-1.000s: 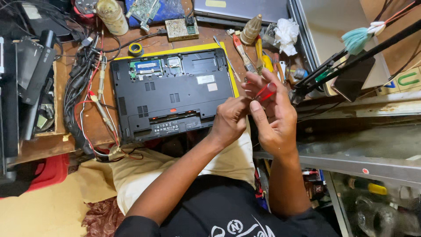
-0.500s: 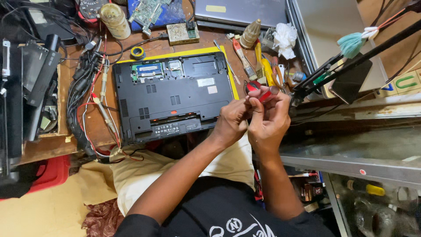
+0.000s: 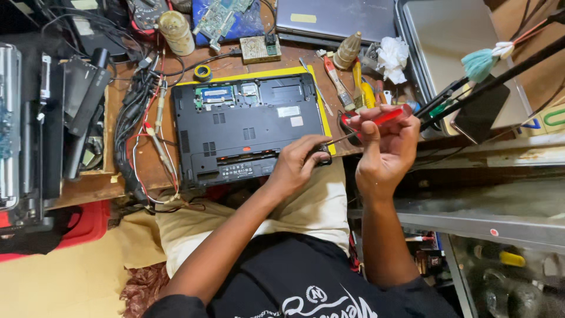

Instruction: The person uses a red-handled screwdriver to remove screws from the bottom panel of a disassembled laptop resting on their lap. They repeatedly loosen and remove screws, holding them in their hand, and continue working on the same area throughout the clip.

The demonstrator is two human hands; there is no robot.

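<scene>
A black laptop point(image 3: 247, 126) lies upside down on a yellow mat point(image 3: 321, 100), its bottom cover off at the far side so the boards show. My right hand point(image 3: 382, 147) grips a red-handled screwdriver point(image 3: 382, 116), whose thin shaft slants down to the left. My left hand point(image 3: 297, 165) rests at the laptop's near right corner, and its fingers pinch the screwdriver's tip there. Whether a screw sits at the tip is too small to tell.
A bundle of red, white and black wires point(image 3: 144, 135) lies left of the laptop. Brushes and other tools point(image 3: 347, 76) crowd the right of the mat, with crumpled tissue point(image 3: 391, 56) behind. A closed grey laptop point(image 3: 335, 17) and circuit boards point(image 3: 259, 47) sit at the back.
Both hands have come apart: my left hand dropped to the laptop's near right corner, while my right hand lifted the screwdriver up and to the right.
</scene>
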